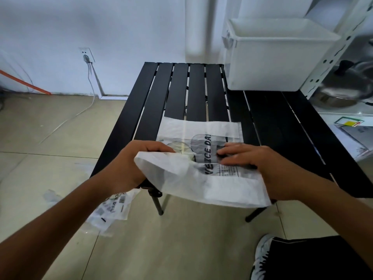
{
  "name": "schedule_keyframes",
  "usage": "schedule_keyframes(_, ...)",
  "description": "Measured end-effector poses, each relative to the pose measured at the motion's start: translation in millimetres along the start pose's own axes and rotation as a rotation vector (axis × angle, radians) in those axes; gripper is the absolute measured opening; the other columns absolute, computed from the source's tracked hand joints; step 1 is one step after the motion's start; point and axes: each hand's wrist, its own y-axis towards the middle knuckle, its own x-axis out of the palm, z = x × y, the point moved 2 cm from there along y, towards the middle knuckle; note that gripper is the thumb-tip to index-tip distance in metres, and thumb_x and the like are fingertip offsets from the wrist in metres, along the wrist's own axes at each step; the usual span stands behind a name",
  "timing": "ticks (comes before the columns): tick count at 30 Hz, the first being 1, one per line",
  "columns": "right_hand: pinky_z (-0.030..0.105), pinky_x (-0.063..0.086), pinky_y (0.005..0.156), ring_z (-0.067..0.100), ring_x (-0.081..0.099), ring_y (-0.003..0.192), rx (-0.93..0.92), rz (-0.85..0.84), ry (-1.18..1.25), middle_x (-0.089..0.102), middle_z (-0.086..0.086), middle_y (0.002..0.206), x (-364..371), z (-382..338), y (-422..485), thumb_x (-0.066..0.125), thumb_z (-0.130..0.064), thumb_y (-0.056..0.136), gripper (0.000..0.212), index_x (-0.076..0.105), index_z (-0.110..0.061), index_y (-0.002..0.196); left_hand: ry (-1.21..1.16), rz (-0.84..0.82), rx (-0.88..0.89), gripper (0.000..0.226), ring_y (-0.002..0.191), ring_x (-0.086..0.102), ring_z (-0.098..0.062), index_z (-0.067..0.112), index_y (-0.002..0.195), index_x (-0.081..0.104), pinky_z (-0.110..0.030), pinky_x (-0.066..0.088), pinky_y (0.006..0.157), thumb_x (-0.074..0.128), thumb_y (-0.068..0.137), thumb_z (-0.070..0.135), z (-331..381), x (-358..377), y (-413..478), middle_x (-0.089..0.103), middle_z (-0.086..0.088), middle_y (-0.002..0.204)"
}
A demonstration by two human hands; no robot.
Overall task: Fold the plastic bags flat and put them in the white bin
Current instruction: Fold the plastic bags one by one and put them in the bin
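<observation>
A translucent white plastic bag (201,178) with black printing lies over the near edge of the black slatted table (181,91). My left hand (137,160) grips the bag's near left flap, which is lifted and folded toward the middle. My right hand (248,158) lies flat on the bag's right side, pressing it against the table. The white bin (272,63) stands on the table's far right corner, and I see nothing inside it. More plastic bags (109,213) lie crumpled on the floor below my left forearm.
A white metal shelf (333,63) with steel pots (343,93) stands at the right, next to the bin. A wall socket (86,55) with a cable is at the back left. My shoe (262,257) is on the tiled floor, bottom right.
</observation>
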Motion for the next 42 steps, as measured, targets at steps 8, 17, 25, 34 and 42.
schedule_keyframes(8,0.019,0.055,0.085,0.003,0.069,0.099,0.241,0.201,0.489,0.075,-0.018,0.100,-10,-16,-2,0.057,-0.038,0.085,0.019,0.074,-0.034,0.093,-0.241,0.122,-0.063,0.011,0.082,0.073,-0.011,0.016,0.092,0.071,-0.015,0.054,0.068,0.064,0.084,0.019,23,7,0,0.076,0.005,0.083)
schedule_keyframes(17,0.048,0.058,0.085,0.024,0.074,0.084,0.455,0.358,0.485,0.076,0.012,0.086,-5,-9,7,0.064,-0.036,0.093,0.045,0.069,0.008,0.084,-0.088,0.414,-0.166,0.021,0.070,0.068,-0.003,0.018,0.090,0.069,-0.012,0.051,0.064,0.062,0.091,0.037,19,12,18,0.073,0.002,0.077)
schedule_keyframes(25,0.031,0.060,0.065,0.008,0.069,0.070,0.543,0.568,0.176,0.071,-0.006,0.084,2,-15,16,0.076,-0.019,0.077,0.050,0.055,-0.022,0.122,0.255,0.621,-0.176,0.048,0.064,0.066,-0.009,0.024,0.135,0.051,-0.022,0.052,0.068,0.067,0.092,0.036,15,23,28,0.067,0.005,0.067)
schedule_keyframes(34,0.038,0.036,0.104,0.026,0.034,0.128,0.494,0.580,-0.273,0.046,0.004,0.130,-2,-20,21,0.075,-0.038,0.070,0.080,0.040,-0.017,0.139,0.923,0.411,0.099,0.046,0.136,0.038,-0.029,0.024,0.139,0.051,-0.049,0.031,0.107,0.051,0.097,0.043,36,42,38,0.049,-0.007,0.143)
schedule_keyframes(42,0.050,0.014,0.122,0.024,0.014,0.152,0.131,0.273,-0.571,0.035,0.006,0.158,15,-43,48,0.026,-0.044,0.100,0.056,0.047,-0.016,0.143,0.928,-0.055,-0.055,0.061,0.153,-0.005,-0.020,0.043,0.154,0.003,-0.049,0.002,0.122,0.006,0.096,0.061,21,67,48,0.000,0.003,0.167)
